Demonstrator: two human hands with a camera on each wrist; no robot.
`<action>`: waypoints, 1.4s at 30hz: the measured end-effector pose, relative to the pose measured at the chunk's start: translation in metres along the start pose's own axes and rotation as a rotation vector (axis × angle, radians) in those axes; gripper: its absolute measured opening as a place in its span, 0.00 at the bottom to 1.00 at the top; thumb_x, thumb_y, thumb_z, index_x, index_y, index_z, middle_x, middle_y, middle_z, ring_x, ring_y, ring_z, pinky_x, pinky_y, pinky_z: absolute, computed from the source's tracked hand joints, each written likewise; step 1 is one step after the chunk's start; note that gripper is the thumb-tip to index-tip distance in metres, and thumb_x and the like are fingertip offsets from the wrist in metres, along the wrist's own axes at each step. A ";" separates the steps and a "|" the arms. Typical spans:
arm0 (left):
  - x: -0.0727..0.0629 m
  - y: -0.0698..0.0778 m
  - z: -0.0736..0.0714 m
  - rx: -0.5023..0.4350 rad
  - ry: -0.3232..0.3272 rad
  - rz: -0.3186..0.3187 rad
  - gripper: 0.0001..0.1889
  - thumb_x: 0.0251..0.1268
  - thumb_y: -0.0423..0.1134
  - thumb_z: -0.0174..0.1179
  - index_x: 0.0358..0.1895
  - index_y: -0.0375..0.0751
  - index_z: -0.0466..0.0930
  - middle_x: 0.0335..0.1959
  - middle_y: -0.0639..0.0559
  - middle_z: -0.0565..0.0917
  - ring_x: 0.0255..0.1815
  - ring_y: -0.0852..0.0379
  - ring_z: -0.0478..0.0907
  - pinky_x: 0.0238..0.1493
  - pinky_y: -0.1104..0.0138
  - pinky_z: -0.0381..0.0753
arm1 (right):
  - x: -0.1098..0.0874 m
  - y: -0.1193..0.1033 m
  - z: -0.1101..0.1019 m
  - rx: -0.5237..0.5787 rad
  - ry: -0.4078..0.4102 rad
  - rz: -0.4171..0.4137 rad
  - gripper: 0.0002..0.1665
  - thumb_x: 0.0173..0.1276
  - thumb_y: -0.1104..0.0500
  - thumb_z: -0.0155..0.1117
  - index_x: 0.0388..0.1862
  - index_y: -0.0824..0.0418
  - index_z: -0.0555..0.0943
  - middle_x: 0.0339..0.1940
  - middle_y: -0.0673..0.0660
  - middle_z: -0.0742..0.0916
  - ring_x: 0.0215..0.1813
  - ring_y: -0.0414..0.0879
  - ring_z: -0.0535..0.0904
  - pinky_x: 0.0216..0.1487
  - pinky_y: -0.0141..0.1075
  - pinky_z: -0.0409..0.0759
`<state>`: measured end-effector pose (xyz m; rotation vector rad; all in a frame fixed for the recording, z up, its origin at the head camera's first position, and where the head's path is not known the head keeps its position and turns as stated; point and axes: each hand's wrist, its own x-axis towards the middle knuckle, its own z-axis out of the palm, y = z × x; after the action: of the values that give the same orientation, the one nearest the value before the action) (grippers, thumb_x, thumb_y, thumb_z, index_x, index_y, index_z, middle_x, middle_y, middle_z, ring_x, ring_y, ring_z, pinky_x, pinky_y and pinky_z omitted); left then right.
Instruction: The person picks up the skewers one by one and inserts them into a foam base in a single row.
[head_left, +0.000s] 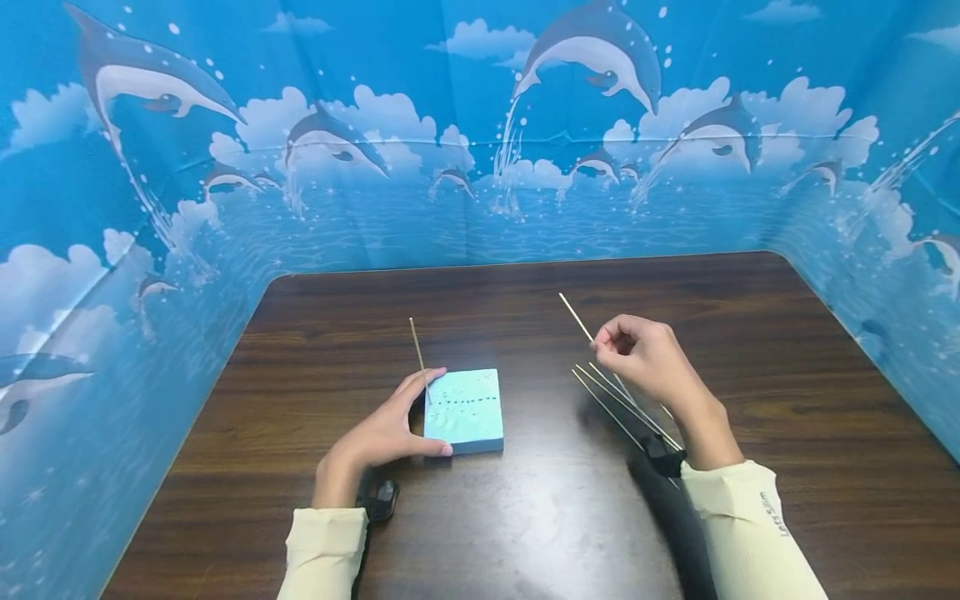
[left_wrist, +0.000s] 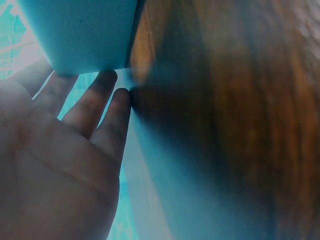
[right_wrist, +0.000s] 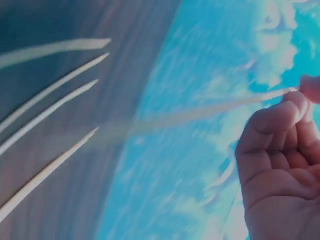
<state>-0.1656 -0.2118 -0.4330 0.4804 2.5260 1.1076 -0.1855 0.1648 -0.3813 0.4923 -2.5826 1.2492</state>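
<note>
Here, pitted sq. block (head_left: 465,417) — R fingers (right_wrist: 272,120) pinch thin stick (head_left: 577,318).

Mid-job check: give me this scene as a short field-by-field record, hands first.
Left hand: grips the left side of the light-blue, square, foam-like block
Right hand: pinches a thin, straight, pale stick, apart from the block
Block position: flat on the dark-brown wood-grain table
Block top: row of dark dots
Standing stick: thin, pale, slightly tilted, at the row's left end
Loose sticks: several, thin and pale, near the right wrist; exact count unclear
Backdrop: blue dolphin-print cloth
</note>
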 end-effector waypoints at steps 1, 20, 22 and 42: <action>0.000 0.000 0.000 -0.001 0.000 0.001 0.59 0.43 0.57 0.78 0.79 0.60 0.50 0.80 0.50 0.50 0.79 0.44 0.50 0.68 0.38 0.60 | 0.003 -0.007 0.003 0.029 0.016 -0.018 0.04 0.57 0.69 0.65 0.28 0.62 0.82 0.21 0.51 0.82 0.24 0.40 0.74 0.26 0.27 0.72; 0.002 0.002 -0.002 -0.030 -0.012 0.030 0.58 0.44 0.55 0.78 0.79 0.57 0.50 0.80 0.51 0.50 0.78 0.46 0.50 0.70 0.40 0.59 | 0.045 -0.094 0.089 0.402 0.086 -0.253 0.05 0.59 0.72 0.62 0.29 0.65 0.80 0.25 0.55 0.85 0.27 0.40 0.77 0.29 0.29 0.78; 0.003 0.002 -0.002 -0.028 -0.015 0.029 0.58 0.45 0.55 0.78 0.79 0.57 0.50 0.80 0.51 0.50 0.78 0.46 0.50 0.70 0.40 0.59 | 0.046 -0.096 0.095 0.401 0.081 -0.254 0.04 0.59 0.71 0.61 0.29 0.65 0.80 0.25 0.55 0.85 0.28 0.40 0.78 0.30 0.29 0.78; -0.001 -0.001 -0.001 -0.043 -0.011 -0.002 0.59 0.44 0.56 0.78 0.79 0.61 0.48 0.80 0.53 0.49 0.79 0.49 0.48 0.72 0.42 0.56 | 0.049 -0.104 0.132 0.321 0.044 -0.383 0.01 0.59 0.69 0.62 0.29 0.66 0.80 0.27 0.55 0.83 0.29 0.40 0.78 0.31 0.29 0.79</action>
<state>-0.1650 -0.2133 -0.4330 0.4705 2.4873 1.1534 -0.1971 -0.0089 -0.3709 0.9545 -2.1184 1.5069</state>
